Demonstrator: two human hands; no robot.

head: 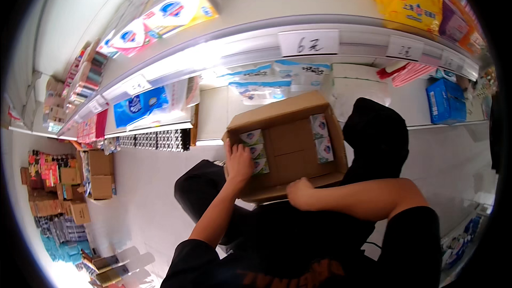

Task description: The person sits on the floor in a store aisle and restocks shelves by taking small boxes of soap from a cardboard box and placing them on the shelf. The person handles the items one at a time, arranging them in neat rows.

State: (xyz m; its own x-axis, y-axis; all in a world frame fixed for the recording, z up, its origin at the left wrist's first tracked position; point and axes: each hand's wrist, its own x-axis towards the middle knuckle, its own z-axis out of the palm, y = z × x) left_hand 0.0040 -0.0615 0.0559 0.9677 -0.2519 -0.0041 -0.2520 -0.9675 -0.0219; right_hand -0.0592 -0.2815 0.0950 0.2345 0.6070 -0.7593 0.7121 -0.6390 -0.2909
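An open cardboard carton point(290, 146) rests between my bent knees, tilted a little. Inside, a row of small white-and-green soap boxes point(258, 152) lines its left wall, and two more soap boxes point(321, 138) lie end to end by the right wall. My left hand point(241, 164) lies over the carton's left side, fingers spread along the rim and by the soap boxes, partly covering them. Whether it grips a box or the wall is unclear. At the near wall, my right hand point(301, 194) is curled on the rim; its fingertips are hidden.
Just beyond the carton runs a low shelf with clear packs point(260, 90), a blue pack point(140, 106) and a blue box point(446, 101). Above it juts a shelf edge with price cards point(308, 43), carrying soap multipacks point(172, 12) and yellow bags point(416, 8). Cartons point(100, 174) stand left.
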